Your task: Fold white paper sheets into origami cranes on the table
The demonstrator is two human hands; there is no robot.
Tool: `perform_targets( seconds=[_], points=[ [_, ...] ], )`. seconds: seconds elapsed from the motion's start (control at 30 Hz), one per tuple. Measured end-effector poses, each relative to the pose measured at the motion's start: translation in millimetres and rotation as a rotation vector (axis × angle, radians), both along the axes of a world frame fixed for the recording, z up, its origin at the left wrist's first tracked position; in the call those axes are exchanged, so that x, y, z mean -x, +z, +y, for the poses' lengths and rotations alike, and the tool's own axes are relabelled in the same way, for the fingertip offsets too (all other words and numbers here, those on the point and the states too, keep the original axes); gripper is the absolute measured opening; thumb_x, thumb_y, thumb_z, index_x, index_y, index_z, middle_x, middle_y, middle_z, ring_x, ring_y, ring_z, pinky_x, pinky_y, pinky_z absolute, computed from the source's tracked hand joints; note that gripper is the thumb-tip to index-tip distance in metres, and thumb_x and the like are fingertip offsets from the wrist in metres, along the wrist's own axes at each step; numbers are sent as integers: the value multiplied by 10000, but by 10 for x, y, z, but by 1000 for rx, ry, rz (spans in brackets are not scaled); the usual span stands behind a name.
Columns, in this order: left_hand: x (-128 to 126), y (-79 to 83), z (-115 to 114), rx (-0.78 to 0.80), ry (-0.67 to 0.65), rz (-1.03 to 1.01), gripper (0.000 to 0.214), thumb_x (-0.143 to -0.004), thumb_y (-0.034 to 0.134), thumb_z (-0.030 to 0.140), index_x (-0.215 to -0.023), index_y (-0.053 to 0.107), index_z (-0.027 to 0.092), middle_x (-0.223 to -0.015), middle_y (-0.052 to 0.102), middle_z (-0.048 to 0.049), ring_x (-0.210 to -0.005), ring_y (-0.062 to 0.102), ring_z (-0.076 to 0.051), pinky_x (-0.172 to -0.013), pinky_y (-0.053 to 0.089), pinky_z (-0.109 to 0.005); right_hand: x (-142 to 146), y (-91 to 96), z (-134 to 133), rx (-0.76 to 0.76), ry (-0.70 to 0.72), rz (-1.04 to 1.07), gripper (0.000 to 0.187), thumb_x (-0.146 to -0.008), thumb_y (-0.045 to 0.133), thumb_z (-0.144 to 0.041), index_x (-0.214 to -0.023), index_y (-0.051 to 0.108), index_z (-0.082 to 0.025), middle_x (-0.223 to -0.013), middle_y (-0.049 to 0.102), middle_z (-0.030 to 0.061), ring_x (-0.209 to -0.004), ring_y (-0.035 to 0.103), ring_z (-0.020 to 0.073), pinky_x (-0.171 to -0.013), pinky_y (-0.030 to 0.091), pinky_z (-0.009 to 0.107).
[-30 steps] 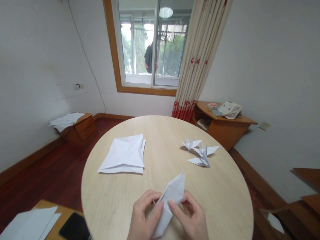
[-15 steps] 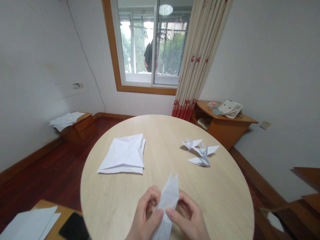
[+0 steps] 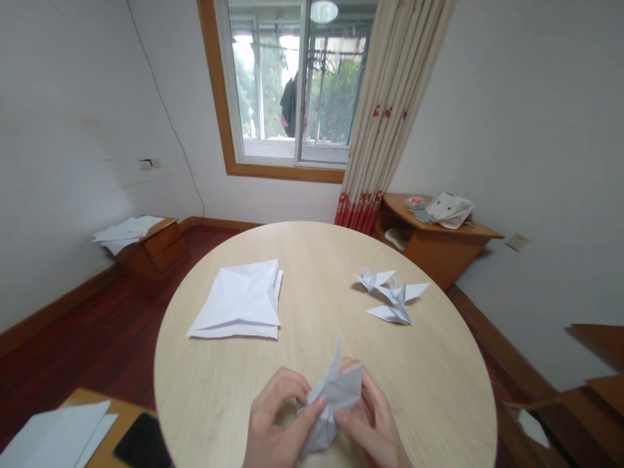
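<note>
Both my hands hold a partly folded white paper piece [image 3: 334, 396] just above the near edge of the round wooden table [image 3: 312, 273]. My left hand [image 3: 275, 422] pinches its left side with thumb and fingers. My right hand [image 3: 373, 419] grips its right side, fingers curled behind the paper. One thin point of the paper sticks upward. A stack of creased white square sheets [image 3: 238, 302] lies on the table to the left. Two folded paper cranes [image 3: 390, 298] sit to the right, beyond my hands.
A black phone [image 3: 141, 442] and white sheets [image 3: 53, 439] lie on a low wooden surface at the lower left. A small wooden cabinet [image 3: 151, 244] with papers stands by the left wall. A corner desk [image 3: 439, 237] with a bag stands near the curtain and window.
The paper piece has been folded in and turned: its long upright flap has shortened into a broader, crumpled shape with one thin point. Both hands have closed tighter around it.
</note>
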State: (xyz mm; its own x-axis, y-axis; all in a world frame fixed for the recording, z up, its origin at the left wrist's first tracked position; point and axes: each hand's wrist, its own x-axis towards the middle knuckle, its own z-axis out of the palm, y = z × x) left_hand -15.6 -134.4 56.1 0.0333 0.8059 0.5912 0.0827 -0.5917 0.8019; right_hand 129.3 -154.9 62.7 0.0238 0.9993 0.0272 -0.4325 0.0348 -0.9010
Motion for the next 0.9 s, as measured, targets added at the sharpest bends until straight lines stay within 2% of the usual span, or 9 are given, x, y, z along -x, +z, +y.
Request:
perform_targets(
  seconds=[0.13, 0.23, 0.3, 0.37, 0.43, 0.53, 0.67, 0.77, 0.9],
  points=[
    [21, 16, -35, -136, 95, 97, 153, -795, 676, 97, -733, 579, 198, -731, 655, -8, -651, 645, -139, -605, 526, -210, 30, -35, 54, -96, -23, -73, 235, -694, 755, -351, -797, 603, -205, -756, 521, -3, -698, 505, 163, -647, 423, 239],
    [-6, -21, -85, -223, 144, 194, 121, -801, 649, 88, -767, 624, 202, -902, 690, -69, -713, 670, -165, -629, 546, -244, 56, -103, 75, -107, -54, -165, 166, -700, 695, -209, -817, 577, -221, -770, 538, -2, -710, 515, 171, -661, 430, 247],
    [-36, -60, -115, -269, 194, 210, 126, -811, 625, 95, -757, 639, 207, -976, 685, -89, -719, 668, -169, -589, 535, -244, 69, -142, 82, -118, -91, -214, 177, -687, 660, -135, -801, 560, -227, -758, 537, -6, -698, 517, 170, -649, 427, 245],
    [-54, -90, -127, -306, 237, 194, 140, -822, 605, 100, -740, 630, 211, -963, 684, -87, -709, 663, -166, -542, 518, -234, 67, -163, 87, -134, -113, -196, 157, -700, 663, -156, -792, 556, -225, -747, 527, -4, -688, 518, 172, -626, 425, 243],
    [-45, -96, -114, -337, 260, 188, 146, -826, 597, 104, -730, 612, 214, -923, 687, -86, -714, 660, -171, -525, 518, -234, 46, -159, 92, -174, -79, -126, 146, -726, 689, -257, -784, 561, -220, -740, 512, 2, -677, 510, 175, -597, 419, 245],
    [1, -52, -70, -447, 282, 215, 162, -828, 594, 119, -704, 572, 220, -844, 694, -73, -727, 659, -182, -570, 550, -262, -3, -124, 95, -207, -19, -41, 236, -726, 724, -368, -737, 541, -219, -725, 485, 3, -654, 473, 168, -569, 394, 247],
    [43, 20, -50, -595, 350, 292, 189, -836, 600, 109, -689, 557, 220, -788, 710, -33, -750, 657, -177, -648, 572, -283, -23, -95, 101, -243, 32, -26, 251, -727, 730, -378, -733, 537, -217, -727, 479, 8, -657, 462, 169, -576, 386, 254],
    [53, 10, -70, -628, 394, 336, 191, -827, 626, 84, -691, 567, 203, -796, 721, -25, -761, 643, -160, -672, 564, -262, -16, -105, 115, -284, 43, -11, 218, -740, 720, -349, -757, 547, -217, -789, 497, 22, -693, 477, 170, -594, 394, 253],
    [90, -43, -86, -640, 375, 349, 164, -811, 656, 70, -741, 586, 200, -811, 734, -27, -752, 656, -159, -675, 570, -259, -52, -99, 122, -297, 9, -45, 183, -751, 722, -322, -771, 574, -216, -884, 529, 44, -771, 512, 180, -620, 408, 247]
  ],
)
